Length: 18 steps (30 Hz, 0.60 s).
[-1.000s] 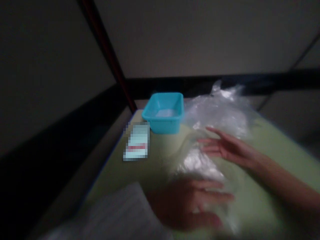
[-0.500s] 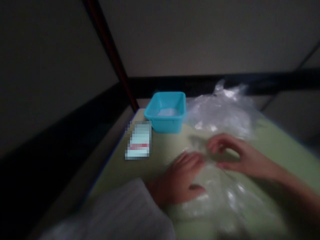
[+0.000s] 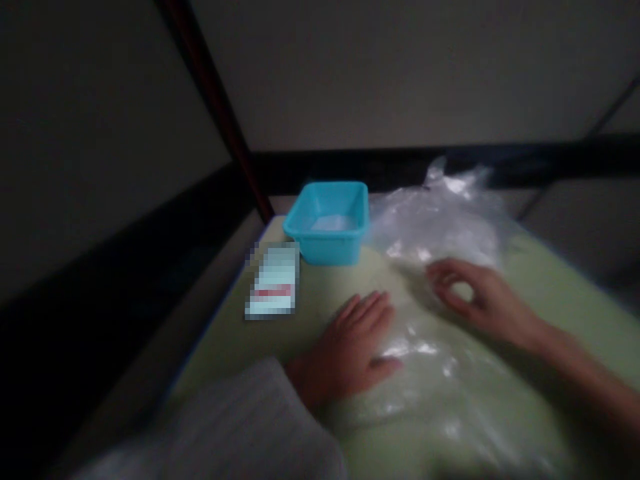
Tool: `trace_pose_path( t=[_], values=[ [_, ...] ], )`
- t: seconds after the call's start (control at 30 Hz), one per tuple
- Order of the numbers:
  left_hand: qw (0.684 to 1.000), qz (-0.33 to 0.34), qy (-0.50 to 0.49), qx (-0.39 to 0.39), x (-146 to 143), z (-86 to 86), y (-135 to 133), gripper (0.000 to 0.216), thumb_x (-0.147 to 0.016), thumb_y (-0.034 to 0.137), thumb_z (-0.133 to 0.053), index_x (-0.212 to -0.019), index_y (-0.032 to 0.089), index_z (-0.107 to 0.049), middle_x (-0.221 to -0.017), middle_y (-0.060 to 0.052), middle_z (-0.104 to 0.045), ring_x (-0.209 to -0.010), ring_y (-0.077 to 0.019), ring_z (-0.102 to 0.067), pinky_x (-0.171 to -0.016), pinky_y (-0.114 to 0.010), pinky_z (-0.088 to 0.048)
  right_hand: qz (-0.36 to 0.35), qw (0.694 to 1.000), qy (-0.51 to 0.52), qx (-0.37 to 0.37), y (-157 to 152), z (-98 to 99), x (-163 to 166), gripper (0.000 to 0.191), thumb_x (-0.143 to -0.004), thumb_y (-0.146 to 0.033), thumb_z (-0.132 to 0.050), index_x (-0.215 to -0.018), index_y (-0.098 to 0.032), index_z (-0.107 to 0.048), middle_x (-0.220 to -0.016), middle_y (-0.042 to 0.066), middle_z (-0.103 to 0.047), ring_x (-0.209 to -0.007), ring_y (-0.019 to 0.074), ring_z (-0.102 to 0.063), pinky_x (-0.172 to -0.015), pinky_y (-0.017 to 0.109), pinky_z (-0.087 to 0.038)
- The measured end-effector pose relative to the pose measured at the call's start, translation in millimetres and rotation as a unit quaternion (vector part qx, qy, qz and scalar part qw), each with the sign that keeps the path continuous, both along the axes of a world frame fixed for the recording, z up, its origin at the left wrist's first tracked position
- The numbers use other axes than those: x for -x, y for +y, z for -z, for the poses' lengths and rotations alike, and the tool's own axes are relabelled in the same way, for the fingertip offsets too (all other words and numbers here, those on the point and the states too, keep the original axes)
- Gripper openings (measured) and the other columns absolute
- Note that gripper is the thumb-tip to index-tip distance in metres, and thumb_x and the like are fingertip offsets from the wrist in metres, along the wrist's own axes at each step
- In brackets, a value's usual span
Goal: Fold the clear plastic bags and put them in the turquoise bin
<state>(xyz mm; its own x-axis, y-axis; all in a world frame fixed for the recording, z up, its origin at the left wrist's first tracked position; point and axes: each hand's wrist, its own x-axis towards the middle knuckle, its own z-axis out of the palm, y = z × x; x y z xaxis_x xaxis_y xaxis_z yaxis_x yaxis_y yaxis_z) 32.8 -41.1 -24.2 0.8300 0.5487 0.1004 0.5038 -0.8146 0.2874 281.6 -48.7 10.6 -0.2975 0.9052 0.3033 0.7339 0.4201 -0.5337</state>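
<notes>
Tabletop: bare strip between pixelated pale item and left hand, passable. Blue basin: blocks far left; top open, entry from above. Crumpled plastic heap: obstructs far side, just beside basin. Right hand: stands before heap. Clear film: loose, covers near middle. Right margin, beyond right forearm: free lane. Wall: closes rear.

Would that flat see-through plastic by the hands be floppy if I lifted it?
Probably floppy: the clear plastic spreads wrinkled across the green tabletop. Likely light, since it looks thin enough to see green through. Shiny patches hint it might slip.
</notes>
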Motion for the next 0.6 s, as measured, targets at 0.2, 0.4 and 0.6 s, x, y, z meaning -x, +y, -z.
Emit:
trace_pose_path(
  t=[0.2, 0.4, 0.6],
  values=[
    [1.0, 0.003, 0.014, 0.001, 2, 2.8, 5, 0.072, -0.086, 0.053, -0.051, -0.143, 0.014, -0.03, -0.153, -0.013, -0.024, -0.143, -0.0251, -0.016, -0.116, -0.045, -0.013, -0.14, 0.973, 0.067, 0.174, 3, 9.8, 6, 0.029, -0.086, -0.035, -0.053, -0.109, -0.016, -0.058, -0.089, 0.008, -0.065, -0.074, 0.0184, -0.062, -0.065, 0.033, -0.052],
    [1.0, 0.008, 0.023, 0.001, 4, 4.5, 13, 0.074, -0.086, 0.056, -0.049, -0.143, 0.014, -0.029, -0.154, -0.014, -0.021, -0.143, -0.0256, -0.016, -0.116, -0.047, -0.013, -0.038, 0.991, 0.036, 0.124, 9, 1.4, -13, 0.028, -0.09, -0.041, -0.05, -0.097, -0.017, -0.062, -0.094, 0.009, -0.066, -0.081, 0.0212, -0.061, -0.067, 0.033, -0.049],
    [1.0, 0.006, 0.019, 0.004, 4, 4.0, 14, 0.071, -0.086, 0.055, -0.049, -0.142, 0.015, -0.032, -0.154, -0.014, -0.022, -0.143, -0.0254, -0.016, -0.116, -0.046, -0.013, -0.28, 0.94, -0.04, 0.191, -6, -5.7, 12, 0.034, -0.095, -0.04, -0.043, -0.077, -0.019, -0.063, -0.072, 0.003, -0.062, -0.067, 0.015, -0.057, -0.062, 0.028, -0.045]
  ],
)
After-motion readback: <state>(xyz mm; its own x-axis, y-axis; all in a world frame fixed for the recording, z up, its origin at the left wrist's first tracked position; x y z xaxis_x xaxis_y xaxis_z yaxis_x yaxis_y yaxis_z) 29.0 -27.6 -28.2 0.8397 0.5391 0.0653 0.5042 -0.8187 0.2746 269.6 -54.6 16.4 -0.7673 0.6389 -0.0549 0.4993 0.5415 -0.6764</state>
